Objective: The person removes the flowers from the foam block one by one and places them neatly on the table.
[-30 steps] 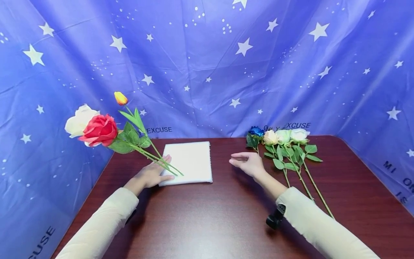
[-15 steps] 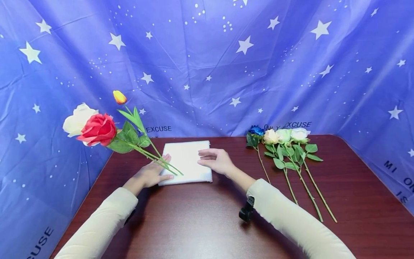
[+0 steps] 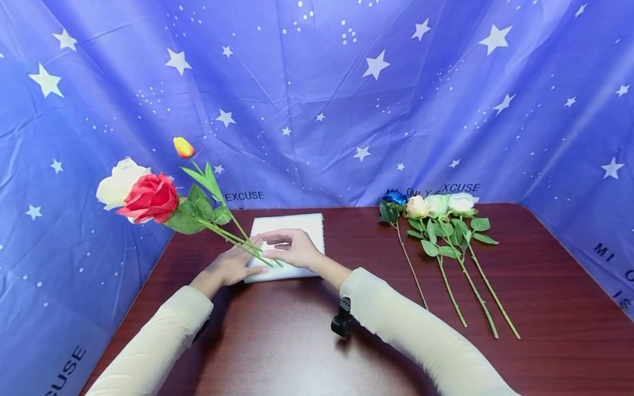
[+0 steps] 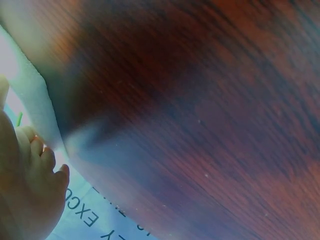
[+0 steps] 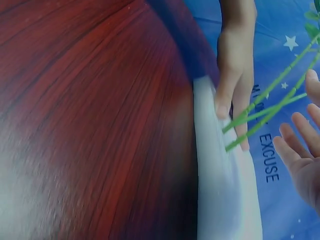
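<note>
A white foam block (image 3: 287, 221) lies on the table with several flower stems (image 5: 230, 146) stuck in its top at a slant. They carry a red rose (image 3: 151, 199), a white rose (image 3: 121, 184) and a yellow-orange tulip (image 3: 184, 148), all leaning left. My left hand (image 3: 229, 268) rests on the block's left side, thumb and fingers spread on either side of the stems. My right hand (image 3: 297, 248) is over the block, its fingers parted beside the stems. In the right wrist view that hand (image 5: 305, 155) shows open fingers apart from the stems.
On the right of the brown table (image 3: 297, 341) lie a blue rose (image 3: 394, 198), a peach rose (image 3: 417, 207), a pale green rose (image 3: 438, 204) and a white rose (image 3: 463, 203), their stems toward the front. A blue star-patterned cloth (image 3: 317, 82) hangs behind and at the sides.
My right hand has moved left from beside the loose flowers to over the foam block, close to the stems. My left hand and the planted flowers have stayed nearly still.
</note>
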Tool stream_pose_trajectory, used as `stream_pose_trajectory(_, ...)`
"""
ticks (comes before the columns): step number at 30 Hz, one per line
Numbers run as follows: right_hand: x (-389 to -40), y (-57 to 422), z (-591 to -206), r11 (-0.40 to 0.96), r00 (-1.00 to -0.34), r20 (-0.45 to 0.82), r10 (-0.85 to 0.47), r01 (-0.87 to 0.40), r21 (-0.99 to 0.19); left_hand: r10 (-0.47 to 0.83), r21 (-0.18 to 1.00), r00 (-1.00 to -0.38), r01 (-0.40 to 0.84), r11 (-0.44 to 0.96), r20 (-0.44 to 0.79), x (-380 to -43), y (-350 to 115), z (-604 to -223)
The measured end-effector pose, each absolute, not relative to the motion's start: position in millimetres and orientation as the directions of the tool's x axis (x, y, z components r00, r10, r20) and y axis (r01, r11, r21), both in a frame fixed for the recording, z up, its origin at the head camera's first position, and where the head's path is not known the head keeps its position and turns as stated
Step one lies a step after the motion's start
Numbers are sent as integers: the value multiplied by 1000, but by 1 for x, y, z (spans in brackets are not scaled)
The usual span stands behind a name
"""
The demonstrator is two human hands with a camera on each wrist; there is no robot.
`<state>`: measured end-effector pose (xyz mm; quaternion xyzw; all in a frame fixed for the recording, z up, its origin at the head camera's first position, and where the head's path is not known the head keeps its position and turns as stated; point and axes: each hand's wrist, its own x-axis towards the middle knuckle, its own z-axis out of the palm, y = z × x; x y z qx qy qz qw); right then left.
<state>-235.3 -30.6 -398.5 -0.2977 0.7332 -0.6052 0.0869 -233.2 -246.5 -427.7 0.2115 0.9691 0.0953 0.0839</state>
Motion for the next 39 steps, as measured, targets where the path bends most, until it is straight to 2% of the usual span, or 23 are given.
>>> stream_pose_trajectory(6,-233,-47,-398,39,-783,260,-565,-341,-939,417,224,-902,386,895,-112,-233,-245,-425)
stream_pose_trajectory(13,-231,-55,-400,140,-780,338,-527,-472,-871,434,222,-895,404,887,-104,-232,-245,-426)
stream_pose_trajectory(17,-229,-57,-400,154,-792,373,-483,-496,-854,427,220,-898,398,891,-104,-231,-244,-425)
stream_pose_trajectory(23,-228,-62,-399,137,-805,406,-432,-504,-853,399,205,-910,371,906,-116,-233,-245,-428)
stream_pose_trajectory(30,-223,-61,-397,181,-819,417,-394,-514,-838,398,228,-911,367,902,-107,-231,-245,-431)
stream_pose_trajectory(39,-223,-49,-397,169,-836,412,-361,-494,-853,454,231,-891,439,868,-15,-229,-245,-430)
